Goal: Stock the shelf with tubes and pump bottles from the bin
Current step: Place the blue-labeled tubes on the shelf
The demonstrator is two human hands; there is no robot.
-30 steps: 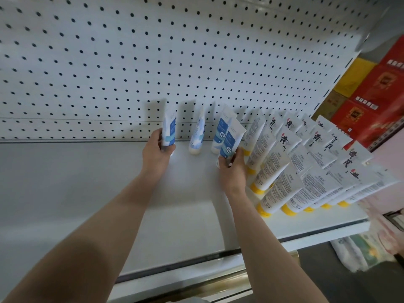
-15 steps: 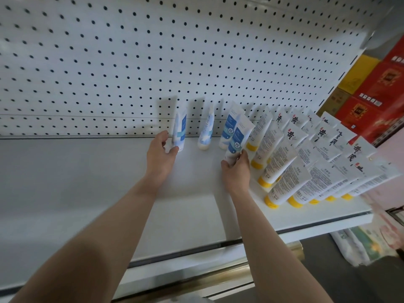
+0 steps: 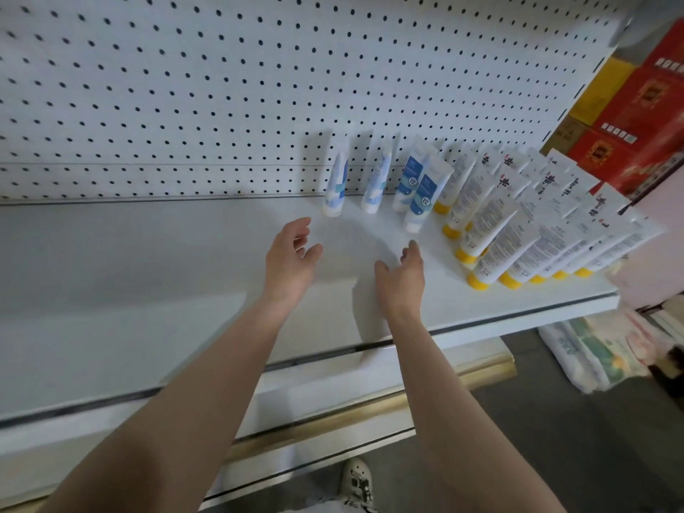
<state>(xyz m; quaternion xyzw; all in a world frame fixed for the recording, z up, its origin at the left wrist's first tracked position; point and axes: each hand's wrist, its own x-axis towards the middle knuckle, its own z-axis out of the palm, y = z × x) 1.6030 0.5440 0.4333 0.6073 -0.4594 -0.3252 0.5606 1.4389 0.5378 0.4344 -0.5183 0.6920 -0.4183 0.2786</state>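
Bottom centre: a shoe [image 3: 357, 479] on the floor, under the front lip of the shelf [image 3: 518, 309]. Up from the lower corners, two bare forearms reaching over the shelf.

Mid-frame, the left hand [image 3: 290, 257]: empty, fingers loose and spread, thumb apart. Just right of it, the right hand [image 3: 401, 275]: empty too, fingers relaxed and lightly curled. Neither touching a tube; only shelf surface beneath both.

Just past the fingertips, centre frame: four blue tubes [image 3: 375, 187], cap-down, leaning right. Half a second back, left hand gripping the left tube [image 3: 335, 187], right hand pinching the base of the front tube [image 3: 422, 201]. Now let go and drawn back toward the bottom of the frame, with both tubes left standing unaided. Read as: this pair stocked, hands free for another trip.

Right of the blue ones, rows of yellow-cap tubes [image 3: 496, 246], packed close, leaning, running to the shelf's right end. Plenty of room, by the look of it, toward the left of the frame. No pump bottles seen on the shelf. Bin out of view; where it stands, cannot tell.

Behind everything, the pegboard [image 3: 185, 87] across the top. Upper right corner: red and yellow boxes [image 3: 636, 135].
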